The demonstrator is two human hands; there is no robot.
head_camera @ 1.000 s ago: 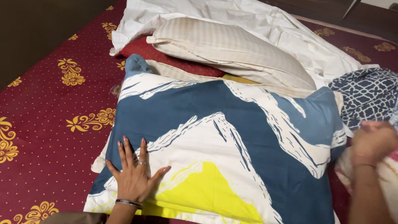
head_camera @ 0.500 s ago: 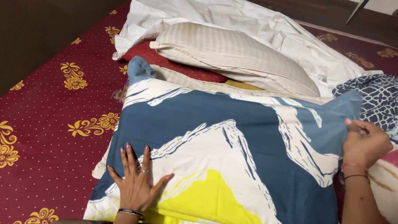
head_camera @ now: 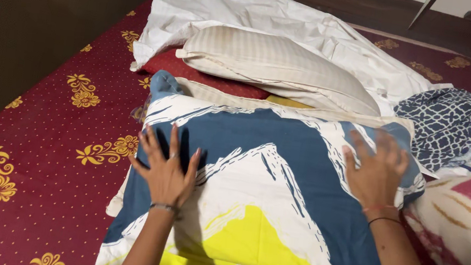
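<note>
A pillow in a blue, white and yellow patterned cover (head_camera: 274,203) lies flat in front of me on a maroon bedsheet with gold flower motifs (head_camera: 36,150). My left hand (head_camera: 166,166) rests palm down on the pillow's left side, fingers spread. My right hand (head_camera: 375,171) presses flat on the pillow's upper right part, fingers spread and slightly blurred. Neither hand holds anything.
A bare beige striped pillow (head_camera: 279,66) lies behind, on a red pillow (head_camera: 195,73) and a crumpled white sheet (head_camera: 250,14). A navy patterned cloth (head_camera: 458,127) sits at the right, a pink and cream pillow (head_camera: 470,221) beside it. A dark wall (head_camera: 38,30) runs along the left.
My left hand has slid up the pillow's left side. My right hand has moved in from the right edge and now lies flat on the cover.
</note>
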